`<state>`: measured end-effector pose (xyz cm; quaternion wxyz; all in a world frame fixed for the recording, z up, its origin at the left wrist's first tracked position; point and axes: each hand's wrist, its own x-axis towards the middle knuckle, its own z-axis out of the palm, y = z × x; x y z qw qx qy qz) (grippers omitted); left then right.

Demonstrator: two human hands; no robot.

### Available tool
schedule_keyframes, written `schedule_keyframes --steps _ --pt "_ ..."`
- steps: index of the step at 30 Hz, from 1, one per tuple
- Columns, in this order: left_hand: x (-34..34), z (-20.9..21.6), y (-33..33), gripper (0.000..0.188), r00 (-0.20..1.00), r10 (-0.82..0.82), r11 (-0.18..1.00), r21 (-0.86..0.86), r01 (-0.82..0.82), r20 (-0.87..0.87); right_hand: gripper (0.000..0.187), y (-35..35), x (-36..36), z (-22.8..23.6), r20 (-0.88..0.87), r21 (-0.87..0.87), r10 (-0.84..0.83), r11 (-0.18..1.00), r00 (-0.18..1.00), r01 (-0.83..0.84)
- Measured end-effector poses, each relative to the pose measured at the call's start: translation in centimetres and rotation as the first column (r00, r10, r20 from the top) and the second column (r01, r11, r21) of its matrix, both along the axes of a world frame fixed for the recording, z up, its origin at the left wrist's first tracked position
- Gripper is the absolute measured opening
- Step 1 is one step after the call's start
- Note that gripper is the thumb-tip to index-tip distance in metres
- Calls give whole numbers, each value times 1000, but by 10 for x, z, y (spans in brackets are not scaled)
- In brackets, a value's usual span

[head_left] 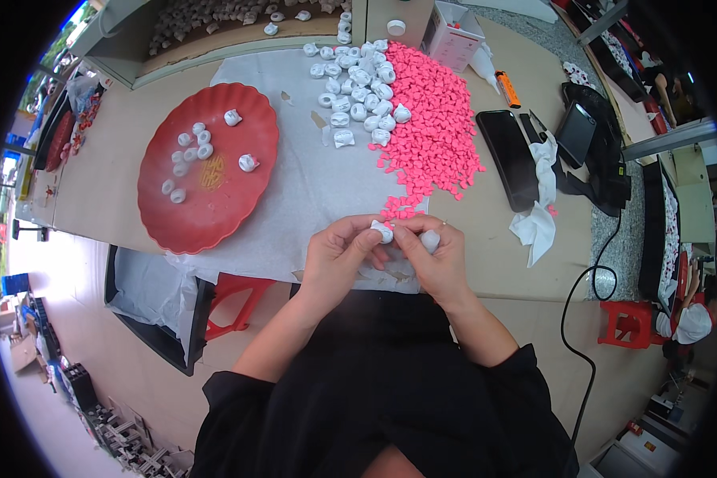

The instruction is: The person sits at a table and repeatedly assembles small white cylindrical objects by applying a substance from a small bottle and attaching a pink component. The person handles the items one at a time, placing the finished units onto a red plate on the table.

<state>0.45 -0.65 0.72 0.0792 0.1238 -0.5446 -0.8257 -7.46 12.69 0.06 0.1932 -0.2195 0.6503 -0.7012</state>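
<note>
In front of my body, my left hand (344,253) pinches a small white animal-head piece (382,232) between thumb and fingers. The fingertips of my right hand (440,256) are closed together against the right side of that piece. A bit of pink shows at its top edge. A whitish rounded thing (430,240) is also tucked in my right hand; its kind is unclear. Just beyond my fingers, a heap of small pink pieces (432,119) spreads over the table. Many more white animal-head pieces (361,77) lie along the heap's left side.
A red scalloped plate (243,191) at left carries several white pieces. White paper (295,191) covers the tabletop beneath. On the right are a black phone (508,159), crumpled tissue (536,231), an orange lighter-like item (507,89) and a black cable (564,334).
</note>
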Motion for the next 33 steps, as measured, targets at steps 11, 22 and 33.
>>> schedule_keyframes --steps 11,22,33 --pt "3 -5 0 25 1000 22 999 -43 -23 -19 14 6 -12 19 240 38 147 986 960 -160" --pt "3 -7 -3 28 1000 -6 999 -46 5 -15 12 6 -24 28 393 35 235 962 889 -270" --pt "3 -6 -6 26 1000 -28 999 -27 28 -7 11 3 -27 33 434 64 254 948 864 -311"
